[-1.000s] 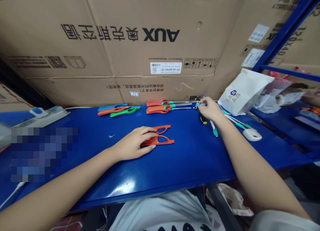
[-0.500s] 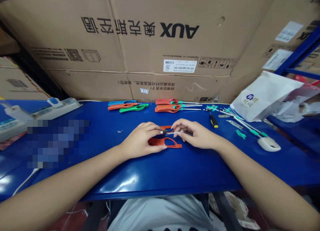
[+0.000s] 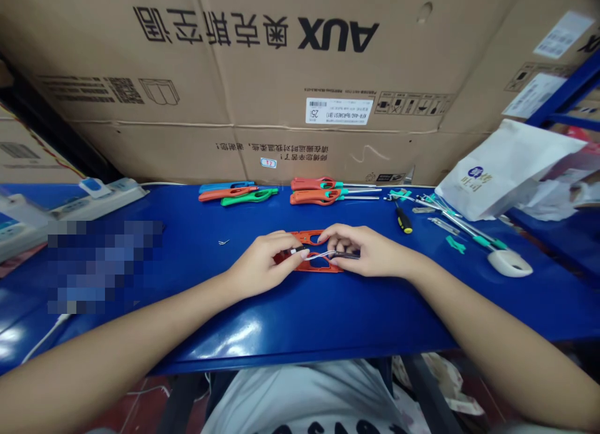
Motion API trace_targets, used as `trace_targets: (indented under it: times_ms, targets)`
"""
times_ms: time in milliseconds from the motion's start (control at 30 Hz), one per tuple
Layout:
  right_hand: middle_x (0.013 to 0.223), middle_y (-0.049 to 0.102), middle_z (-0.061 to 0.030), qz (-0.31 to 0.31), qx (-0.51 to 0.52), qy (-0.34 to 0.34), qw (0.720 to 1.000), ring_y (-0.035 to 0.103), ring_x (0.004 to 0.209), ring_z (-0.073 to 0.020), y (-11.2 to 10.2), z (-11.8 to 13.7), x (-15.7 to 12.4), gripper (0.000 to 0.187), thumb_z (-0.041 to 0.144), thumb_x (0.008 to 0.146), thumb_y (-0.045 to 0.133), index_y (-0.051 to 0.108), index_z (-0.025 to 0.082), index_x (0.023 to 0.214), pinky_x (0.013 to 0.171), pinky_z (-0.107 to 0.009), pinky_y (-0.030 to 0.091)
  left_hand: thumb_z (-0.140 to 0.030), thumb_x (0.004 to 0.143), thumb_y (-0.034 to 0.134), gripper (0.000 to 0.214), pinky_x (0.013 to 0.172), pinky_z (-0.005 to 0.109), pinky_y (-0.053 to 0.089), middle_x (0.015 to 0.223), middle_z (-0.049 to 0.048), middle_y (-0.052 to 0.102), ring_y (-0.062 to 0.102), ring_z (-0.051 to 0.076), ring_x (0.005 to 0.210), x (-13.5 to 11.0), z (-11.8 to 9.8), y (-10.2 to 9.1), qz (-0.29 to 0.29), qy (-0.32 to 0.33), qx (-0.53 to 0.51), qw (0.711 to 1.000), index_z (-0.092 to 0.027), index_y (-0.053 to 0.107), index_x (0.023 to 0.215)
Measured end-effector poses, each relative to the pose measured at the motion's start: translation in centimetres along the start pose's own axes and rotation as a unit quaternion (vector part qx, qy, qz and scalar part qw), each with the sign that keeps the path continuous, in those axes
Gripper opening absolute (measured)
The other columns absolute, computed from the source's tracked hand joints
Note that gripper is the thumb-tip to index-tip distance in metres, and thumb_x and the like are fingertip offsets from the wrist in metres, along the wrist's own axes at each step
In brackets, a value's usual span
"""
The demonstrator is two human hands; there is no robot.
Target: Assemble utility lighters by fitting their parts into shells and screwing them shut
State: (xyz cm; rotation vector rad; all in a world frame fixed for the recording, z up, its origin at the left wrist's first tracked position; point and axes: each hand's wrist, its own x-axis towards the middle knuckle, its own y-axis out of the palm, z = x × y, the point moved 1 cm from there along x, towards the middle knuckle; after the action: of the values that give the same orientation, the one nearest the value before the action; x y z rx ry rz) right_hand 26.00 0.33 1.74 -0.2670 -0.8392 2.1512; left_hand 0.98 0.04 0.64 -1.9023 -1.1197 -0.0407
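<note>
Two orange plastic handle halves lie side by side on the blue table in front of me. My left hand pinches one end of a thin white wire part over the nearer half. My right hand grips the other end of that part, a dark slim piece, fingers closed. Both hands rest on the table, almost touching.
Assembled orange, blue and green lighters lie in a row at the back. A black-and-yellow screwdriver, metal tubes with teal tips, a white mouse-like object and a white paper bag sit right. A power strip sits left. Cardboard boxes form the back wall.
My right hand came back from the parts at the back right to the middle with a thin wire part. Both hands now hold it over the orange halves.
</note>
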Motion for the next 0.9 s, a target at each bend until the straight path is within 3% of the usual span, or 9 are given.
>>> trace_targets:
  times_ms: [200, 367, 600, 900]
  targets:
    - [0.08, 0.065, -0.0013, -0.013, -0.019, 0.049, 0.999, 0.057, 0.069, -0.0111, -0.8, 0.1, 0.0, 0.019, 0.03, 0.09, 0.064, 0.066, 0.016, 0.103, 0.061, -0.023, 0.046, -0.038, 0.098, 0.058, 0.031, 0.06, 0.022, 0.041, 0.071, 0.0009, 0.065, 0.055, 0.011, 0.063, 0.3, 0.7, -0.1, -0.047, -0.073, -0.043, 0.995, -0.015, 0.07, 0.081]
    - [0.071, 0.065, 0.0001, -0.003, -0.058, 0.03, 0.998, 0.052, 0.06, -0.0097, -1.2, 0.4, 0.0, 0.02, 0.034, 0.092, 0.063, 0.069, 0.015, 0.093, 0.057, -0.022, 0.04, -0.044, 0.095, 0.06, 0.034, 0.062, 0.023, 0.045, 0.075, 0.0028, 0.071, 0.061, 0.013, 0.066, 0.5, 1.2, 0.0, -0.061, -0.138, -0.122, 0.981, -0.015, 0.07, 0.081]
    - [0.094, 0.076, -0.0072, 0.015, -0.088, -0.045, 0.995, 0.068, 0.083, -0.0161, -1.3, 0.3, -0.1, 0.021, 0.031, 0.095, 0.062, 0.075, 0.015, 0.096, 0.077, -0.027, 0.05, -0.046, 0.092, 0.063, 0.033, 0.062, 0.022, 0.049, 0.075, 0.0025, 0.071, 0.061, 0.012, 0.063, 0.5, 1.2, 0.1, -0.035, -0.157, -0.186, 0.969, -0.015, 0.069, 0.084]
    - [0.094, 0.078, -0.0078, 0.045, -0.07, -0.046, 0.996, 0.07, 0.083, -0.0172, -1.7, 0.6, -0.5, 0.026, 0.033, 0.098, 0.058, 0.077, 0.015, 0.097, 0.078, -0.028, 0.052, -0.043, 0.091, 0.06, 0.033, 0.053, 0.021, 0.042, 0.064, 0.0014, 0.066, 0.055, 0.011, 0.055, 0.4, 1.0, -0.1, -0.009, -0.16, -0.127, 0.979, -0.014, 0.071, 0.081]
